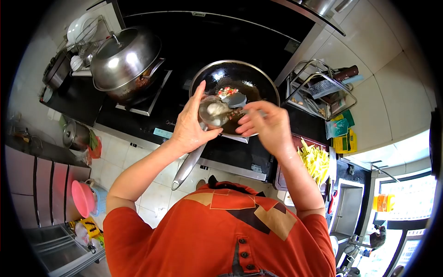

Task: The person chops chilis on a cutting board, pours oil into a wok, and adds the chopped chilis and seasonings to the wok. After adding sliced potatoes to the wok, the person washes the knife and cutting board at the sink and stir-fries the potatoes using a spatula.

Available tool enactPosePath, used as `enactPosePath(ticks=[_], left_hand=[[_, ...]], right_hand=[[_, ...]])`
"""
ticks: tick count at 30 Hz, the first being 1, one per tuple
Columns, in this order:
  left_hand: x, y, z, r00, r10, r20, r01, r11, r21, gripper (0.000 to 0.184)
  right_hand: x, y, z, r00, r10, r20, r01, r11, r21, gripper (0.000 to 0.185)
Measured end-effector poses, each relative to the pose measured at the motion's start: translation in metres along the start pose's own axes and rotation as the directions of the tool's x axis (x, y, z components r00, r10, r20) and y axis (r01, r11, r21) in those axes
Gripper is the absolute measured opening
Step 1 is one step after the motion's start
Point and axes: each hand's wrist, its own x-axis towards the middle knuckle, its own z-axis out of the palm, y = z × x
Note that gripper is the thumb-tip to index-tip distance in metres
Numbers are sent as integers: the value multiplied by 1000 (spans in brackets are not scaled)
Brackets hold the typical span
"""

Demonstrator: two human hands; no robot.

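My left hand (188, 127) grips a clear glass bowl (203, 111) with a pale lump in it, tilted over the wok. My right hand (265, 124), slightly blurred, is closed at the right side of the bowl, seemingly around the handle of a grey spatula (236, 100). The spatula's head is over the dark wok (272, 85), beside chopped red and white bits (226, 92). Small brown bits show between the bowl and my right fingers. The wok's metal handle (188, 167) points toward me; my fingers partly hide the spatula's handle.
A lidded steel pot (124, 60) stands on the left burner. Right of the wok are a knife rack (318, 87) and a tray of pale yellow-green strips (314, 161). Seasoning packets (344, 134) lean by the wall. A pink basin (83, 198) is at lower left.
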Motion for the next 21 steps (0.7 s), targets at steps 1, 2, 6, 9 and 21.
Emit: enactPosePath(ticks=[1,2,6,9,21], left_hand=[[3,4,1,1000,9,4,-9,1000,1,113],[6,8,2,1000,7,27,-6,998,-63,113],[18,17,-2,1000,15,23,-13,993,-118,113],[38,25,-13,1000,27,-11,-28,974,-223,109],[214,96,-72,864,341,-371,-363,932,11,111]], right_hand=[[-2,2,5,999,15,38,-13,999,-49,18],[-3,3,6,998,-12,59,15,998,-60,28],[-20,-26,-29,995,-1,-104,-48,883,-467,51],[-18,17,-82,993,-116,-23,11,281,-960,56],[-17,59,-73,995,-81,54,67,162,-984,34]])
